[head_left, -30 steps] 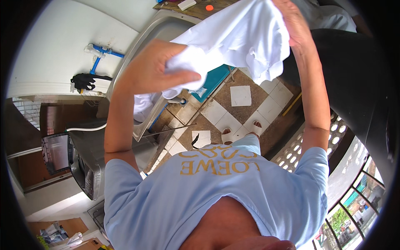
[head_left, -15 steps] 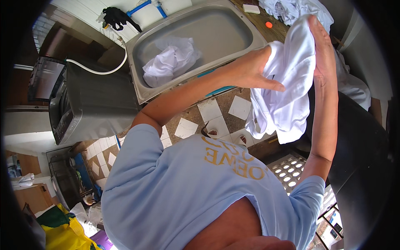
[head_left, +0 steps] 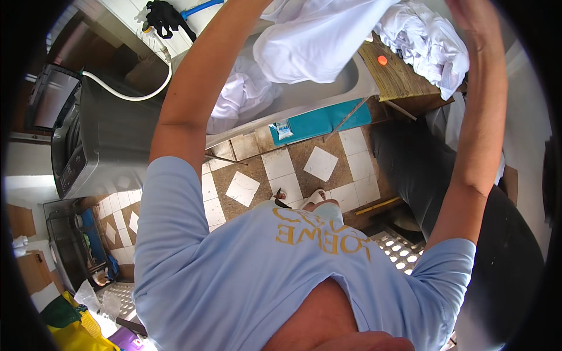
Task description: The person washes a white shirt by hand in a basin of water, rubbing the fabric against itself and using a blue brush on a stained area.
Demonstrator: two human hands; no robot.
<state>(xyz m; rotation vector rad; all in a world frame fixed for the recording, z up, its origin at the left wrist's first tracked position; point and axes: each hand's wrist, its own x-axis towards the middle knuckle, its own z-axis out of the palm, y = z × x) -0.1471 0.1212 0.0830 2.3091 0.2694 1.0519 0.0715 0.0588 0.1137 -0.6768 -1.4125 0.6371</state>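
A white garment hangs spread out over the metal sink, running up past the top edge of the picture. My left arm reaches up beside it, and the left hand lies beyond the top edge. At the upper right, my right hand is cut off by the edge and its fingers are hidden, so its grip does not show. Between that hand and the garment lies a heap of white cloth on a wooden board. More wet-looking white cloth rests in the sink, partly behind the hanging garment.
A dark grey washing machine with a raised lid stands left of the sink. A white hose curves behind it. An orange cap sits on the board. Below the sink are a teal panel and a small packet. A large black shape fills the right.
Both my arms have risen and moved apart. The garment, bunched between my hands at the right before, has swung up and left over the sink and opened out.
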